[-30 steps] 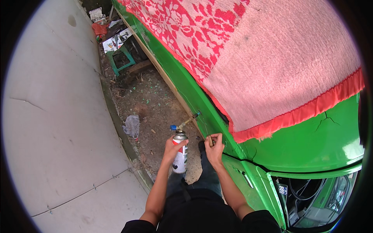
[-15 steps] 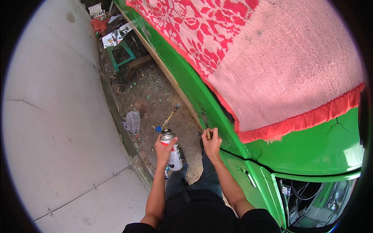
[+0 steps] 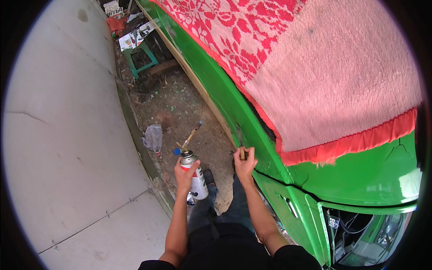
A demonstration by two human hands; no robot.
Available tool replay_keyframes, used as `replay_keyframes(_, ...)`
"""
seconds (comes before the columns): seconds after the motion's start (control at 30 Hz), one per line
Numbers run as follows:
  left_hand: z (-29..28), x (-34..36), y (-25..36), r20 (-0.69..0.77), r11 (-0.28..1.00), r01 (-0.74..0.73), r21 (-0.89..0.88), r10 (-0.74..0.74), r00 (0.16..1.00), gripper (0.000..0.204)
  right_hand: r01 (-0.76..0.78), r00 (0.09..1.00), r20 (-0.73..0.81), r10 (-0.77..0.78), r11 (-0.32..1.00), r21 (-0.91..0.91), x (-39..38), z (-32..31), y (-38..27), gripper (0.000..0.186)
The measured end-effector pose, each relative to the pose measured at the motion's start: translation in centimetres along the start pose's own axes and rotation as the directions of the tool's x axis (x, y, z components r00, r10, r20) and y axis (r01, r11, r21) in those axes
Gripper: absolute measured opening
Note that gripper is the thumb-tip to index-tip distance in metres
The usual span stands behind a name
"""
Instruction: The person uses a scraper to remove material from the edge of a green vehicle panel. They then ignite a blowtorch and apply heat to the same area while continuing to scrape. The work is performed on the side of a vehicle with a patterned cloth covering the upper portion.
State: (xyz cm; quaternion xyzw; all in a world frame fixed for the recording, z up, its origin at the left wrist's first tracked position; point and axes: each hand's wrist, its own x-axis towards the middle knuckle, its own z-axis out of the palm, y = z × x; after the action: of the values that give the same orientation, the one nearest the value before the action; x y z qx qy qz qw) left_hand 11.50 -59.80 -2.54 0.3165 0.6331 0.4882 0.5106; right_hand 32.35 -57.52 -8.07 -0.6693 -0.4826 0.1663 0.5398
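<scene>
My left hand (image 3: 182, 176) is closed around a white and red gas canister (image 3: 199, 187). A brass blowtorch head (image 3: 191, 136) with a blue knob (image 3: 177, 151) is fitted on top, its nozzle angled up and toward the car. No flame is visible. In my right hand (image 3: 245, 167) is the wooden handle of a scraper (image 3: 243, 155), gripped in closed fingers. Its thin blade lies at the side of the green car body (image 3: 263, 150), near a dull worn patch; whether it touches the paint, I cannot tell.
A pink and red blanket (image 3: 342, 76) covers the car's upper surface. Pale wall panels (image 3: 67, 135) bound the left side. On the dirt ground between are a clear plastic bag (image 3: 153, 137), green flakes and a green stool (image 3: 141, 59) farther off. A wooden strip (image 3: 198, 85) runs along the car.
The canister and torch have shifted slightly left, away from the car. My right hand stays near the same spot on the panel with the scraper. The view has moved a little.
</scene>
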Motion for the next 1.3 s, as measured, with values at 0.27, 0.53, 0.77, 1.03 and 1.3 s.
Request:
replay_keyframes(0.27,-0.2,-0.9,-0.6,0.045,0.999,0.014,0.043,-0.016,0.999,0.038,-0.045,0.998,0.045,0.046,0.999,-0.014,2.8,1.0,-1.8,0.023)
replay_keyframes(0.53,-0.3,-1.1,-0.5,0.147,0.998,0.007,0.063,-0.016,0.989,0.039,-0.077,0.994,-0.072,0.077,0.997,0.002,1.4,1.1,-1.3,0.020)
replay_keyframes(0.77,0.3,-0.9,0.2,0.205,0.997,0.074,0.035,-0.079,0.975,0.044,-0.141,0.990,-0.016,0.143,0.985,0.097,1.1,-0.1,-2.9,0.020)
replay_keyframes(1.03,0.9,0.2,-0.9,0.255,0.997,0.044,0.061,-0.058,0.965,0.044,-0.335,0.942,0.046,0.332,0.927,0.171,0.0,-1.9,-3.2,0.019)
replay_keyframes(1.3,0.9,0.2,-0.1,0.246,0.997,0.041,0.069,-0.057,0.968,0.043,-0.209,0.974,-0.077,0.215,0.975,0.081,0.9,2.8,-3.9,0.017)
